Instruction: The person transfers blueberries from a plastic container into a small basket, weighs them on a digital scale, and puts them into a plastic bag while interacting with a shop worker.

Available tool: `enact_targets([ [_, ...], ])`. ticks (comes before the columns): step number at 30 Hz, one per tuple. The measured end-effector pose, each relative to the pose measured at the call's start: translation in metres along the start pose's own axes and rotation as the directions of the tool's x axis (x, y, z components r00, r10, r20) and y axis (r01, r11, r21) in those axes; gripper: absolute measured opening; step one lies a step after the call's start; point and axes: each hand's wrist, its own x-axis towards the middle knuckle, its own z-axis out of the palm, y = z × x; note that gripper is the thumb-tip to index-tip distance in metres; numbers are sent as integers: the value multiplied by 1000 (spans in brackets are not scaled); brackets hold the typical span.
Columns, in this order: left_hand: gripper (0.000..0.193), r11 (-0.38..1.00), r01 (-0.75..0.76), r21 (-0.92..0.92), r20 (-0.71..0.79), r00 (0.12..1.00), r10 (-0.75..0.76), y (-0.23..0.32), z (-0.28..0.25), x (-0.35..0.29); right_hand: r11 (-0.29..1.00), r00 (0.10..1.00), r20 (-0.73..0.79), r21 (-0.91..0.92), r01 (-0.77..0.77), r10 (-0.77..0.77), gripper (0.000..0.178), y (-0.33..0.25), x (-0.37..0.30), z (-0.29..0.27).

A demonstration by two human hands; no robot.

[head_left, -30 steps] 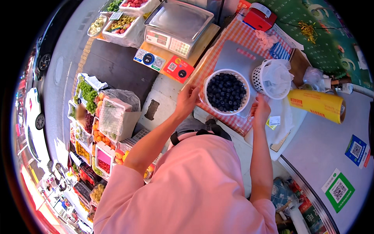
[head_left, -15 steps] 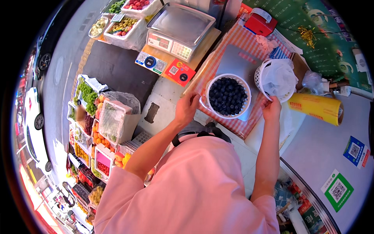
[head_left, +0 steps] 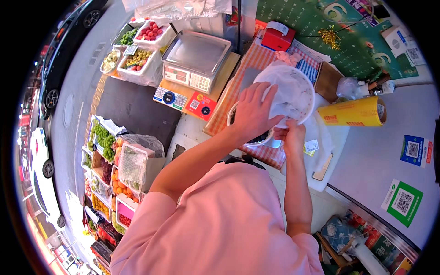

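A white plastic basket [head_left: 310, 98] lined with thin, pale plastic is tipped toward me above the counter. My right hand [head_left: 292, 135] is closed on its near rim. Stretched over the left side of its mouth is my left hand [head_left: 255, 110], fingers extended against or just above the liner; exact contact is hard to tell. Small dark bits cling inside the liner. Beneath my left hand and the tipped basket sits a white bowl-shaped basket [head_left: 230, 114] of blueberries [head_left: 259, 138], mostly hidden from view.
A digital scale [head_left: 197, 59] stands at the far left of the checkered cloth [head_left: 224, 112]. Right of the baskets lie a yellow roll [head_left: 350, 112] and a white board [head_left: 339, 137] with a knife [head_left: 323, 167]. Crates of fruit [head_left: 121, 183] line the left side.
The lined basket has come left and tipped over the blueberry basket, held by my right hand. My left hand has moved from beside the blueberries up to the lined basket's mouth.
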Motion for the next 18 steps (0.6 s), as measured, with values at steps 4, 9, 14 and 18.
enact_targets([
  [4, 34, 992, -103, 77, 328, 942, 72, -6, 24, 15, 998, 999, 33, -39, 38, -37, 30, 2, -13, 4],
  [9, 20, 988, -17, -151, 155, 987, 41, 0, 26, 18, 998, 998, -21, -16, 53, -53, 30, -1, -11, -8],
  [14, 19, 856, 303, -418, 55, 949, -309, 12, 12, 59, 997, 993, -94, 35, 70, -67, 33, 8, -3, -33],
  [18, 24, 882, 331, -336, 23, 939, -344, -11, 36, 102, 998, 987, -152, 43, 55, -48, 34, 16, -4, -57],
])
